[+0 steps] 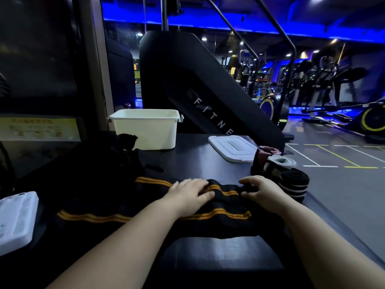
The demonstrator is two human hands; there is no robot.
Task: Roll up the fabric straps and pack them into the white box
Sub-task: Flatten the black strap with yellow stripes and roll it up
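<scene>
Currently: orange-striped strap (pixel 225 191), long axis parallel to near edge of worktop (pixel 193 159), trailing leftward from the grip; right hand (pixel 260 190) pinches its right end, left hand (pixel 189 192) presses flat.

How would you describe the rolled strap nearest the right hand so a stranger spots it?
Find the white lid lying flat on the dark table's right side; three rolled straps sit in front of it. The one meant is the black roll nearest the right hand, with pale stripes round its side, unlike the white-topped roll and the maroon roll behind it.
</scene>
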